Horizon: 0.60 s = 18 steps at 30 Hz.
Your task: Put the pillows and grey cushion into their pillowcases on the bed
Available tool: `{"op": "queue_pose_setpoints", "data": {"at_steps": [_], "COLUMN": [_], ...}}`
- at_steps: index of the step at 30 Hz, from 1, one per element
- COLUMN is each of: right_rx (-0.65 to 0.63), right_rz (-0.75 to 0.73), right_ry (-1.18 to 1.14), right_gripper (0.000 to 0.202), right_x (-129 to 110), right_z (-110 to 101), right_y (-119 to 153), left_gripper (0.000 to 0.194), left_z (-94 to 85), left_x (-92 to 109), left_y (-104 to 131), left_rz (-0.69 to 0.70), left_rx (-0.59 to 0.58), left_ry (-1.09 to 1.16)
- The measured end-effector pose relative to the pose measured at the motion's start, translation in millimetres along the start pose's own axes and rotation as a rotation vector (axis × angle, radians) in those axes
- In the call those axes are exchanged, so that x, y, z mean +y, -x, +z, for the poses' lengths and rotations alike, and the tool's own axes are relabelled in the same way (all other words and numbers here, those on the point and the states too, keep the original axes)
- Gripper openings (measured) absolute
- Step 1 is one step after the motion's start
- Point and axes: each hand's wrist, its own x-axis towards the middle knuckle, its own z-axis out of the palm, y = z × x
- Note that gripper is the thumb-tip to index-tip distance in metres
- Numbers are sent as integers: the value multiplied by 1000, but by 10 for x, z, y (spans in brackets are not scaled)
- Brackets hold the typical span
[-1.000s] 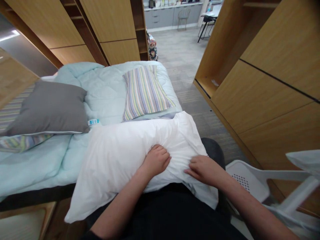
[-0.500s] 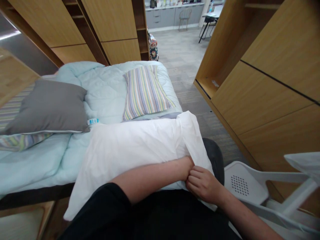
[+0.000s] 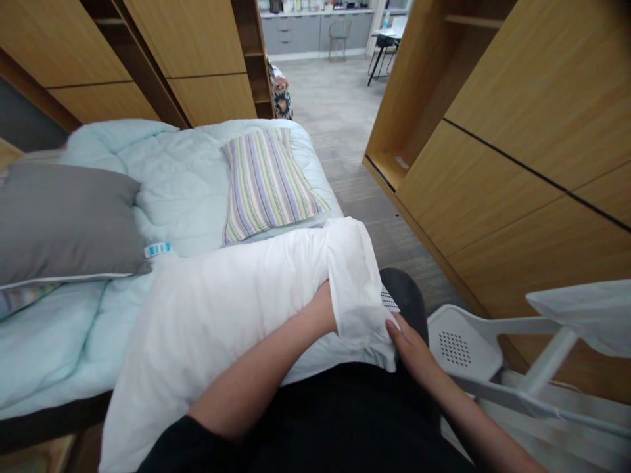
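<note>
A plump white pillow [image 3: 211, 302] lies across my lap and the near edge of the bed. My left forearm [image 3: 290, 348] reaches over it, and the hand past the wrist is tucked under the white flap [image 3: 357, 299] at the pillow's right end, so its fingers are hidden. At the outer corner of that flap, my right hand [image 3: 407, 338] pinches the fabric between thumb and fingers. Close above it, a small patch with dark printed lines [image 3: 389, 299] shows beside the cloth.
On the pale blue quilt [image 3: 172, 177] lie a striped pillowcase [image 3: 270, 184] and a grey cushion [image 3: 69, 220]. Wooden cabinets [image 3: 522, 171] stand to the right and behind the bed. A white chair [image 3: 461, 345] is close by my right arm.
My left hand has slid under the flap, which now covers it. My right hand has moved away from the left wrist to the flap's outer corner. The view has shifted right.
</note>
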Motion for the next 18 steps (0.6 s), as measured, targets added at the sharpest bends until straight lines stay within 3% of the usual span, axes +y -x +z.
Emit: {"op": "queue_pose_setpoints", "data": {"at_steps": [2,6,9,11,12,14,16,18], "right_rx": [-20,185,232,186,155,104,71,41], "right_rz": [2,-25,-79,-27,3,3,-59,-66], "right_ry": [-86,14,293,314,280,222,230,257], "right_gripper": [46,59,60,58,58,58,56,53], "right_x": [-194,-343,-221,-158,-151,-177,-219,-235], "right_z": [-28,-184,-200,-78,19,246,461,628], "right_y": [-125,-488,-726,-816,-842,-871,-912,-998], "left_gripper": [56,57,32,12,16,22,25,28], "left_z": [-134,-620,-1221,-1649,-1838,-2121,-2254,-2263], "left_x": [-112,-153,-19,156,268,514,742,892], "left_y": [189,656,1023,1301,1450,1746,2003,2200], "left_rz": [-50,-159,-109,-24,22,102,161,182], "left_rx": [43,137,-23,-169,-205,-163,-67,17], "left_ry": [47,153,39,-118,-177,-215,-189,-155]}}
